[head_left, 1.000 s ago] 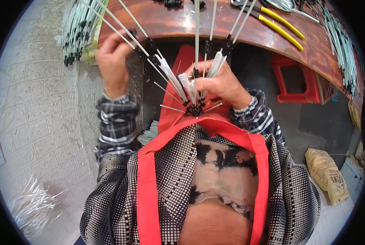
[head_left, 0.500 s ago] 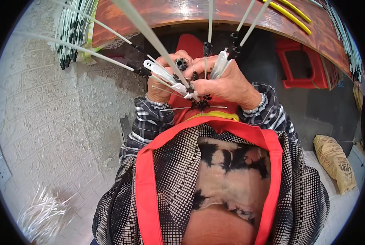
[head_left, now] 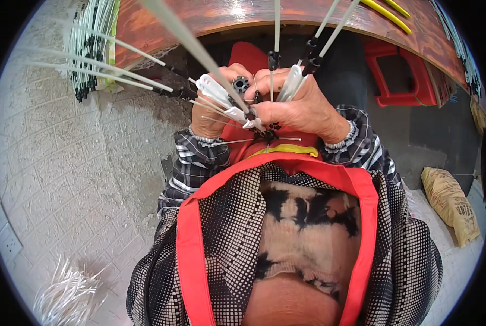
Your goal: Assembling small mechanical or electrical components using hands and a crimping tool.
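Observation:
Between my hands stands what looks like an umbrella frame, with pale ribs (head_left: 191, 43) fanning outward and black plastic joints (head_left: 310, 66) along them. My left hand (head_left: 206, 120) is closed around its left side, partly hidden by the ribs and a white slotted plastic piece (head_left: 213, 89). A round black toothed hub (head_left: 241, 84) shows between the hands. My right hand (head_left: 305, 111) is closed on the right side, thumb pointing inward, next to another white plastic strip (head_left: 291, 84). Small black fittings (head_left: 266, 135) gather below the thumb, over my red apron (head_left: 237, 144). The fingertips' exact grip is hidden.
Ahead is a brown wooden table (head_left: 210, 13) with yellow tubes (head_left: 388, 16) on it. Bundled ribs (head_left: 88, 49) hang at its left end, more (head_left: 460, 46) at the right. A red stool (head_left: 379, 76), a tan sack (head_left: 450, 204) and white strips (head_left: 69, 293) are on the floor.
The view has shifted slightly. Both hands keep nearly the same hold on the frame; the left-hand ribs appear more spread, and the hub faces a little more toward me.

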